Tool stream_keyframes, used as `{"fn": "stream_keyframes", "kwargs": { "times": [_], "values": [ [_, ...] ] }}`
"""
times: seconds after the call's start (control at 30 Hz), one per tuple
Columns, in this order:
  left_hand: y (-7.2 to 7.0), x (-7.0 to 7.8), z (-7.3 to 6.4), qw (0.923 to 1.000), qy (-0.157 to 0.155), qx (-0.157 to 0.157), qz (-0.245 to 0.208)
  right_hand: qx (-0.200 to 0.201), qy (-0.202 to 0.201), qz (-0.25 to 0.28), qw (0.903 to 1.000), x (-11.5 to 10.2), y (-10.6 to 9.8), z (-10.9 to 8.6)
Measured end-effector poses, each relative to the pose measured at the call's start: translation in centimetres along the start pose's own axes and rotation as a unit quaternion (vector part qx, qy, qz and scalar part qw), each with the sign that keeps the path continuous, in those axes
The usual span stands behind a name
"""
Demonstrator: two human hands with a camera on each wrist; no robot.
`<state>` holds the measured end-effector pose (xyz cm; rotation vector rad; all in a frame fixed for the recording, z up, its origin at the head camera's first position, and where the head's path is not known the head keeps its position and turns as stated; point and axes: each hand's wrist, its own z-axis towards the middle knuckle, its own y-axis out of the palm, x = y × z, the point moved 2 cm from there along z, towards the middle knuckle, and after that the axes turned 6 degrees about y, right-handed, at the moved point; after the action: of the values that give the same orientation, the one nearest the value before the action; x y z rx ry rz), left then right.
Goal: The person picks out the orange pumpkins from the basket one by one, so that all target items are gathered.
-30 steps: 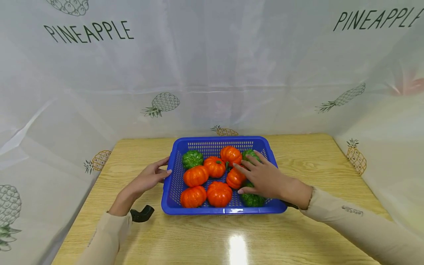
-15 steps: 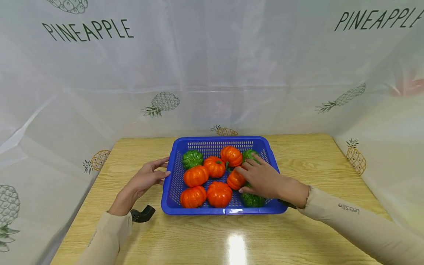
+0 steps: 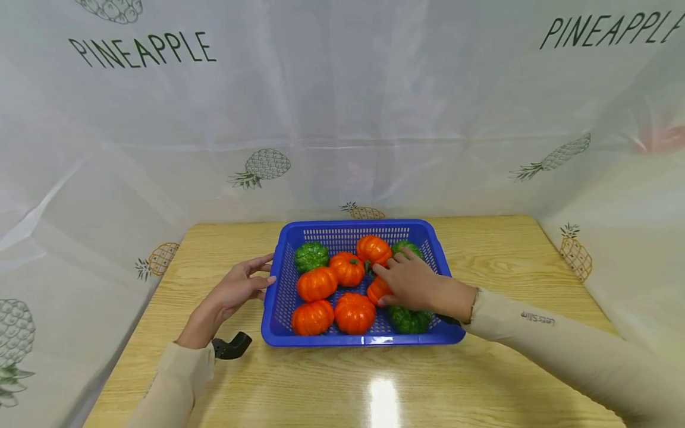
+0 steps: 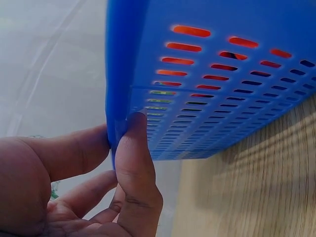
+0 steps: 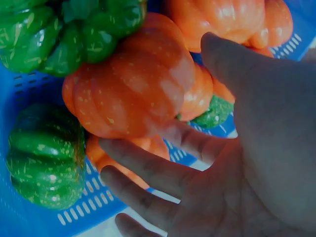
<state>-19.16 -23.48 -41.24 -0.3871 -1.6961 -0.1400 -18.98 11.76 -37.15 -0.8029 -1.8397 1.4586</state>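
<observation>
The right grip [image 3: 411, 282] is spread loosely over an orange pumpkin [image 5: 126, 81], not clasping it; fingertip contact is hard to confirm. The pumpkin lies partly beneath those fingers and looks light and stiff, its glossy skin probably slippery: best taken across the ribs at its widest. Green pumpkins [image 3: 409, 321] sit just beside the grip. Farther off, the left grip [image 3: 242, 285] pinches the rim of the blue basket [image 3: 316, 340], likely thin, slightly springy plastic.

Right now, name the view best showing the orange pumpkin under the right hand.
Right wrist: the orange pumpkin shows mostly uncovered beside the right hand. Head: the hand covers part. Left wrist: orange glimpses through the basket, source unclear.
</observation>
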Motion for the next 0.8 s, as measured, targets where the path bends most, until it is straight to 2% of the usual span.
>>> {"fn": "stream_keyframes", "kwargs": {
  "times": [0.13, 0.37, 0.47, 0.57, 0.67, 0.8],
  "values": [
    [0.0, 0.1, 0.0, 1.0000, -0.002, -0.001, 0.000, -0.004, 0.020, 0.001, 0.9998, -0.3, 0.4, 0.4],
    [0.0, 0.0, 0.1, 1.0000, -0.006, -0.004, -0.002, 0.004, 0.034, -0.032, 0.9989, -0.4, 0.6, 0.7],
    [0.0, 0.0, 0.1, 1.0000, -0.006, -0.002, -0.002, -0.004, 0.045, -0.024, 0.9987, -0.1, 0.6, 0.7],
    [0.0, 0.0, 0.1, 1.0000, -0.005, -0.003, -0.003, 0.005, 0.054, 0.003, 0.9985, 0.2, 0.4, 0.2],
    [0.0, -0.1, 0.1, 0.9999, -0.007, -0.003, -0.007, 0.039, 0.053, 0.021, 0.9976, 0.5, 0.1, -0.7],
    [-0.1, -0.1, 0.0, 0.9999, -0.006, -0.004, -0.009, 0.111, 0.042, 0.022, 0.9927, 0.9, -0.1, -1.9]
  ]
}}
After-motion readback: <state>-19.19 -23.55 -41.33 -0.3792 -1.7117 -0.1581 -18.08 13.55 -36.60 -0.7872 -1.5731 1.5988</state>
